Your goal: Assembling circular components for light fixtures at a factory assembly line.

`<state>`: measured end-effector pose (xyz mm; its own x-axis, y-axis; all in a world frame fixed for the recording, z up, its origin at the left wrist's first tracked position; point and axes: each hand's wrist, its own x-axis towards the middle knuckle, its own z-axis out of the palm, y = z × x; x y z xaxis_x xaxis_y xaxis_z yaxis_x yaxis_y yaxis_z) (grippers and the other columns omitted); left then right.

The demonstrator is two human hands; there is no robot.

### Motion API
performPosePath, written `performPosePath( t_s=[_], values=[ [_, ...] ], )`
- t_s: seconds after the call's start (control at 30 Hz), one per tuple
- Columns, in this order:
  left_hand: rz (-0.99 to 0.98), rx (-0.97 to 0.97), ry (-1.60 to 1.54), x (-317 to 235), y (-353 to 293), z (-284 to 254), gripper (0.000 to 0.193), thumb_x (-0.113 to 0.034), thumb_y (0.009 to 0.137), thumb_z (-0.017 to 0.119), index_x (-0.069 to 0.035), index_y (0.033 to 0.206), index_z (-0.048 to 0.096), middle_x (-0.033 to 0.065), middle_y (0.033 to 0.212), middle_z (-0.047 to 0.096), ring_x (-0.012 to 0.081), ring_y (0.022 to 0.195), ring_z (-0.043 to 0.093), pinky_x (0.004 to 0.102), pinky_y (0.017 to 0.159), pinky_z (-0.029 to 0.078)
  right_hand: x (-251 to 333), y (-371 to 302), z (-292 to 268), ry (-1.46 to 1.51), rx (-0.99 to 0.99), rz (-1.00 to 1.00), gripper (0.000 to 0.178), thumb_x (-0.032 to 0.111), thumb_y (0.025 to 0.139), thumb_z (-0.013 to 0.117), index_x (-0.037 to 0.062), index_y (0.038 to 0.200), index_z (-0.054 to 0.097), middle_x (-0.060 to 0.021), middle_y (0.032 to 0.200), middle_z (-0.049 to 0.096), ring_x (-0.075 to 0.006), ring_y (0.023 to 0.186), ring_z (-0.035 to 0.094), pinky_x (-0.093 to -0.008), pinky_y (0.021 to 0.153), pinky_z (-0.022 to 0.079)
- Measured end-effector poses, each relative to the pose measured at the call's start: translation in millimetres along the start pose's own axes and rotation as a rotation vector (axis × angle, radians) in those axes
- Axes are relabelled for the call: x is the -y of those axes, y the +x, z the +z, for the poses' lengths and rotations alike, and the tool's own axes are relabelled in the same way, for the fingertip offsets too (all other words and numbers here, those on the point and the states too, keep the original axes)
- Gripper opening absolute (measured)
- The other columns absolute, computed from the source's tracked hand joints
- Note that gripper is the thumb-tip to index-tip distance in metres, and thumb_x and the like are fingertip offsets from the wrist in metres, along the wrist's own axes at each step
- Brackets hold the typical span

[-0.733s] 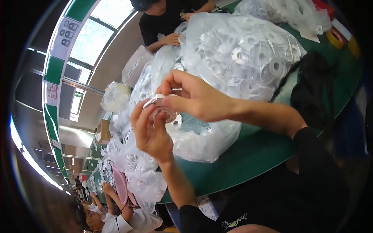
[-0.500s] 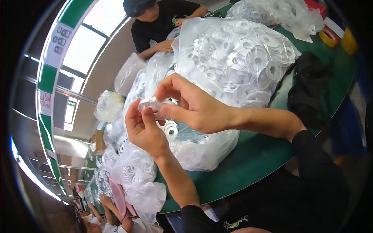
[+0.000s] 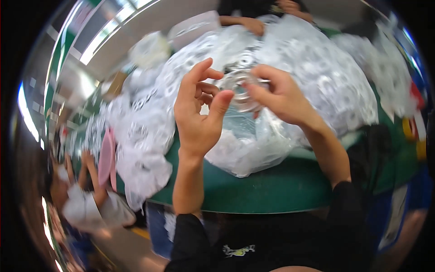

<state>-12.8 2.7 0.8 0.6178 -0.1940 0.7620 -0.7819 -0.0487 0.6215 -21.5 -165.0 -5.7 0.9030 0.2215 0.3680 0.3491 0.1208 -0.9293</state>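
Note:
Between the thumb and fingers of my right hand (image 3: 284, 97) is a white ring-shaped part (image 3: 246, 105), blurred by motion; whether it is one ring or a small stack I cannot tell. My left hand (image 3: 199, 115) stands upright just left of it, fingers apart and curved, its thumb tip close to the ring's edge. Both hands are raised over an open clear plastic bag (image 3: 244, 158) lying on the green table (image 3: 253, 195). More white rings show behind my hands, partly covered by them.
A large clear bag of white rings (image 3: 331, 86) fills the right side. Other bags (image 3: 145, 167) lie left, beside a pink container (image 3: 107, 156). A brown box (image 3: 115, 85) sits farther back. Black cloth (image 3: 374, 149) lies at right. One person (image 3: 253, 25) is opposite, another (image 3: 95, 204) at left.
My left hand has come off the ring and opened, while my right hand keeps it. The head view has swung, so bags and table sit differently.

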Motion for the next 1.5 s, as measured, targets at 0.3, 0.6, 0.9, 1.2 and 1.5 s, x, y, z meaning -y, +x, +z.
performPosePath(
  t_s=[0.3, 0.6, 0.9, 1.2, 1.5],
  values=[
    [-0.804, 0.164, 0.707, 51.5, -10.1, -238.1, 0.016, -0.004, 0.077, 0.048, 0.000, 0.082, 0.062, 0.0062, 0.069, 0.060, 0.0099, 0.060, 0.056, 0.0225, 0.052, 0.044, 30.7, -11.2, 2.2, -0.006, 0.191, 0.015, 0.012, 0.010, 0.077, 0.045, 0.0005, 0.080, 0.052, -0.0044, 0.068, 0.055, -0.0092, 0.052, 0.054, -0.0217, 0.041, 0.042],
    [-0.636, 0.438, 1.355, 99.7, -44.3, -226.9, 0.020, -0.017, 0.069, 0.061, 0.001, 0.077, 0.064, 0.0190, 0.075, 0.062, 0.0302, 0.071, 0.060, 0.0348, 0.067, 0.046, 32.6, -24.8, -24.6, -0.161, 0.280, -0.115, 0.011, 0.007, 0.069, 0.045, -0.0020, 0.073, 0.047, -0.0097, 0.061, 0.056, -0.0129, 0.051, 0.053, -0.0275, 0.049, 0.042],
    [-0.350, 0.122, 1.502, 47.1, -23.7, -250.3, 0.021, -0.016, 0.073, 0.054, 0.001, 0.082, 0.063, 0.0194, 0.075, 0.060, 0.0306, 0.069, 0.059, 0.0372, 0.064, 0.045, 27.3, -23.2, -13.0, -0.221, 0.361, -0.105, 0.011, 0.008, 0.070, 0.046, -0.0023, 0.075, 0.050, -0.0095, 0.062, 0.058, -0.0142, 0.053, 0.055, -0.0275, 0.050, 0.043],
    [0.429, 0.125, 0.928, -63.3, 24.4, -49.9, 0.012, 0.007, 0.069, 0.059, 0.001, 0.080, 0.059, 0.0110, 0.081, 0.060, 0.0247, 0.072, 0.059, 0.0303, 0.065, 0.047, 15.3, -11.0, -16.2, 0.404, 0.438, 0.070, 0.027, 0.018, 0.078, 0.050, -0.0011, 0.098, 0.049, -0.0104, 0.076, 0.059, -0.0161, 0.064, 0.061, -0.0249, 0.046, 0.049],
    [0.392, 0.319, 0.188, -29.4, 18.3, 2.2, 0.034, 0.013, 0.063, 0.064, 0.001, 0.095, 0.058, 0.0162, 0.101, 0.054, 0.0202, 0.083, 0.056, 0.0274, 0.061, 0.048, 45.1, -21.0, -32.1, 0.306, 0.220, 0.031, 0.013, 0.009, 0.081, 0.045, 0.0011, 0.090, 0.050, -0.0058, 0.069, 0.056, -0.0089, 0.051, 0.052, -0.0215, 0.040, 0.039]
  ],
)
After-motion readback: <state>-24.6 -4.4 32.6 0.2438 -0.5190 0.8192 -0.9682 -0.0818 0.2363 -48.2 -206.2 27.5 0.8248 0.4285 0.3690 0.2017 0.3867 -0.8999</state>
